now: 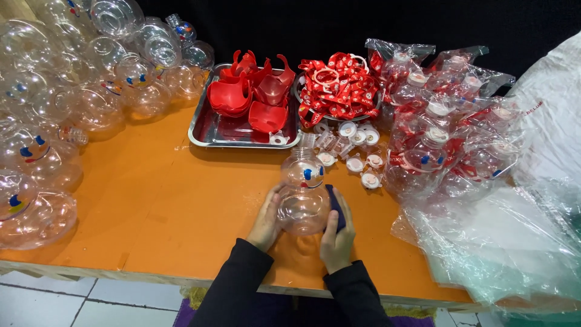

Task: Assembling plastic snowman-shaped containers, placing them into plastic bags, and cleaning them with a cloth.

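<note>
A clear plastic bottle [302, 192], shaped like a round figure with a printed face of blue eyes and a red mouth, stands upright on the orange table [163, 200]. My left hand [266, 221] cups its left side. My right hand [336, 233] grips its right side and also holds a dark blue cloth [336, 206] pressed against the bottle. Both sleeves are black.
A heap of the same clear bottles [72, 97] fills the left and back left. A metal tray [209, 130] holds red plastic parts [251, 94]. Behind are red straps [336, 85], white caps [357, 154], bagged finished bottles [448, 133] and plastic bags [514, 242] on the right.
</note>
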